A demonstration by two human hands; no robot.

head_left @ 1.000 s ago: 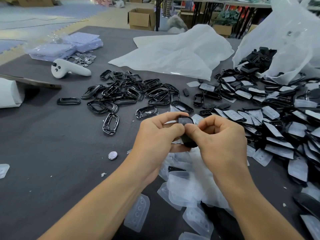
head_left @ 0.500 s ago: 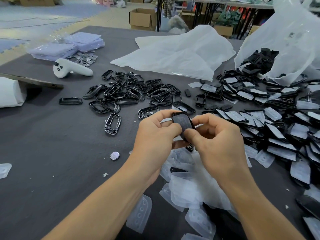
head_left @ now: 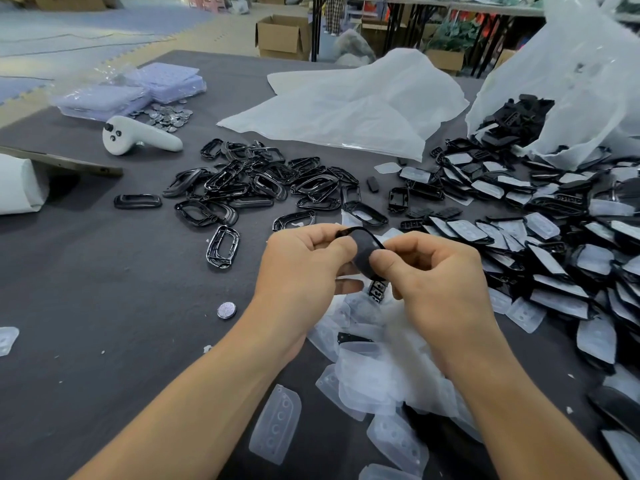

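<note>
1. The black shell (head_left: 363, 252) is in mid-air at the centre of the view, held between both hands above the grey table (head_left: 86, 306).
2. The left hand (head_left: 304, 268) pinches the shell's upper left edge between thumb and forefinger, with its other fingers curled underneath.
3. The right hand (head_left: 440, 285) grips the shell from the other side, thumb pressed on its face and fingers curled behind. This thumb and the left one hide much of the shell.
4. At 6 o'clock, just below the shell, a small black part (head_left: 377, 292) shows between the hands. I cannot tell whether a finger holds it.
5. Also at 6 o'clock, a heap of clear pads (head_left: 374, 362) lies on the table under the wrists. One loose pad (head_left: 275, 424) lies at 7 o'clock beside the left forearm.
6. At 9 o'clock a single frame (head_left: 223, 247) lies near the left hand. A coin cell (head_left: 226, 310) lies at 8 o'clock.
7. From 10 to 12 o'clock a pile of black frames (head_left: 256, 181) is spread out just beyond the hands.
8. At 3 o'clock a crowded spread of shells with pads (head_left: 554, 237) lies near the right hand and runs up to the open plastic bag (head_left: 571, 81) at 2 o'clock.
9. Well apart, a flat white bag (head_left: 346, 109) lies at 12 o'clock. A white controller (head_left: 138, 136), loose coin cells (head_left: 166, 116) and purple packs (head_left: 138, 90) lie at 10 o'clock.
</note>
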